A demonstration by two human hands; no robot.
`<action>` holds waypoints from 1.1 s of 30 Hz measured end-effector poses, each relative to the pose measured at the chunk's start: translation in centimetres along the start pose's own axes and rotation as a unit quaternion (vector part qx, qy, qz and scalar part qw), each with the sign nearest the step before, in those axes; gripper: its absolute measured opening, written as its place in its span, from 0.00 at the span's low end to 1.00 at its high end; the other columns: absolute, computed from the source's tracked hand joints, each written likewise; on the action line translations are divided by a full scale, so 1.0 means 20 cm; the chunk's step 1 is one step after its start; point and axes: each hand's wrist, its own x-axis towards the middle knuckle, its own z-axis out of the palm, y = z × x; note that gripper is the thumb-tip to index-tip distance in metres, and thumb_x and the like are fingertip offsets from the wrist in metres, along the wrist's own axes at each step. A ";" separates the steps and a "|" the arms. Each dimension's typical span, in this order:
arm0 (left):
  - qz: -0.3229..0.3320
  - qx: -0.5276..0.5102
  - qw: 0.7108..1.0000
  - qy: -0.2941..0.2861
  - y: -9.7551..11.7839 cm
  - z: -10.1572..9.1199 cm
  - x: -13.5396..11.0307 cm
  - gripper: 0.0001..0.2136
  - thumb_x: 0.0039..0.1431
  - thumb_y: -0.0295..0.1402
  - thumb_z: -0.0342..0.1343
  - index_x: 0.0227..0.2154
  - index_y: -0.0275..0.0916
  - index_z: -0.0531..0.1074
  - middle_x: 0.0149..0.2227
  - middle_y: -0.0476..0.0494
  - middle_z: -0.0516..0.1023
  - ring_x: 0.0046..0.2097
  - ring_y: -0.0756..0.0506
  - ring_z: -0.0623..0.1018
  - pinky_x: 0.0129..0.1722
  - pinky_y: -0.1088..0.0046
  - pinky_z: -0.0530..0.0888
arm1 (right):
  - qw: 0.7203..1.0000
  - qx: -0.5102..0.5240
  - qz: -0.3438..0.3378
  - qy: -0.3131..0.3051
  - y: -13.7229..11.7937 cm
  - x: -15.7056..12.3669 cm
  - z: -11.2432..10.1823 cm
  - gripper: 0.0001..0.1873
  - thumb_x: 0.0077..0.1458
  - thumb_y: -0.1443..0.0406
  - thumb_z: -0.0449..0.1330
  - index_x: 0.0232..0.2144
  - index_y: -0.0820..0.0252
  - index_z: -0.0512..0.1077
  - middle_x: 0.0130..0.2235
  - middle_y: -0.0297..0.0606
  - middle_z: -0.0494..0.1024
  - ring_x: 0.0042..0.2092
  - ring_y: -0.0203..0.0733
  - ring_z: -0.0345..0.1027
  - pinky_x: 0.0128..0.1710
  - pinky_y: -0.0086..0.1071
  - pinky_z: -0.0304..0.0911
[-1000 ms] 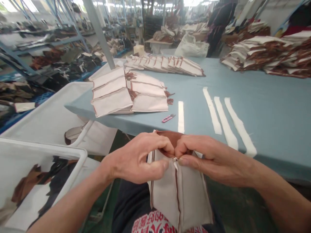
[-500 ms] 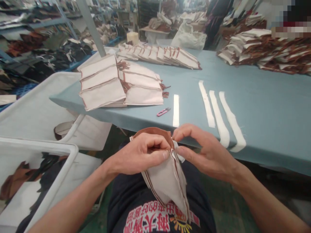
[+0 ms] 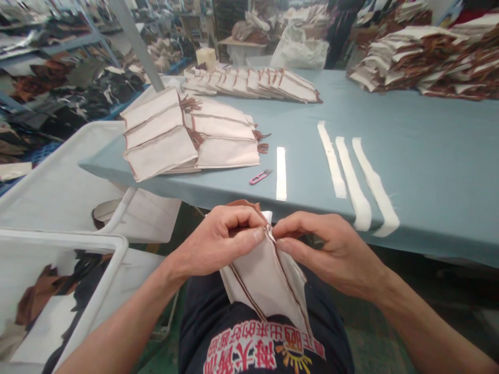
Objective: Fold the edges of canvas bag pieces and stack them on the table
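A cream cloth pouch (image 3: 259,275) with dark brown seams and a brown inner side hangs in front of my lap. My left hand (image 3: 224,239) is closed on its upper edge, thumb in front and fingers curled inside the opening. At the top of the seam, the thumb and forefinger of my right hand (image 3: 327,246) pinch the pouch's edge. A bit of white material (image 3: 267,215) shows behind that edge; most of it is hidden. Pink thread snips (image 3: 260,177) and a short white strip (image 3: 281,174) lie on the table beyond my hands.
The blue-covered table (image 3: 300,119) carries stacked cream pieces (image 3: 159,137), a fanned row of similar pieces (image 3: 249,82) and a large pile (image 3: 424,62) at far right. Three longer white strips (image 3: 353,187) lie right of centre. White bins (image 3: 120,249) stand at my left.
My left hand still grips the pouch. My right fingers have shifted slightly left and down against the seam. The pouch has turned a little, and the white material now shows above its edge.
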 end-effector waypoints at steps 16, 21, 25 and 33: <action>0.002 -0.004 0.999 0.032 -0.01 0.03 0.00 0.10 0.60 0.27 0.55 0.24 0.33 0.73 0.26 0.51 0.71 0.26 0.55 0.65 0.25 0.80 0.62 | 0.997 -0.068 -0.002 0.034 -0.05 -0.01 0.02 0.08 0.62 0.71 0.58 0.34 0.62 0.78 0.27 0.33 0.80 0.26 0.33 0.70 0.28 0.27 0.61; -0.003 0.025 0.999 0.044 -0.01 0.03 0.00 0.08 0.58 0.24 0.55 0.25 0.33 0.75 0.25 0.53 0.70 0.25 0.55 0.64 0.25 0.80 0.62 | 0.996 -0.085 -0.015 0.038 -0.06 0.00 0.02 0.07 0.62 0.72 0.59 0.33 0.63 0.78 0.27 0.32 0.80 0.26 0.32 0.71 0.28 0.26 0.60; 0.001 0.027 0.999 0.044 -0.01 0.03 0.00 0.08 0.58 0.24 0.55 0.24 0.33 0.74 0.24 0.53 0.69 0.24 0.56 0.63 0.24 0.81 0.61 | 0.991 -0.128 -0.017 0.039 -0.06 0.00 0.02 0.07 0.61 0.73 0.60 0.32 0.63 0.77 0.25 0.30 0.78 0.24 0.32 0.68 0.26 0.27 0.58; 0.009 0.039 0.998 0.053 0.00 0.04 0.00 0.09 0.56 0.22 0.54 0.22 0.33 0.73 0.24 0.53 0.70 0.24 0.56 0.62 0.23 0.81 0.60 | 0.958 -0.282 -0.054 0.016 -0.09 0.00 0.02 0.08 0.61 0.71 0.60 0.31 0.60 0.77 0.29 0.35 0.82 0.29 0.40 0.75 0.29 0.32 0.58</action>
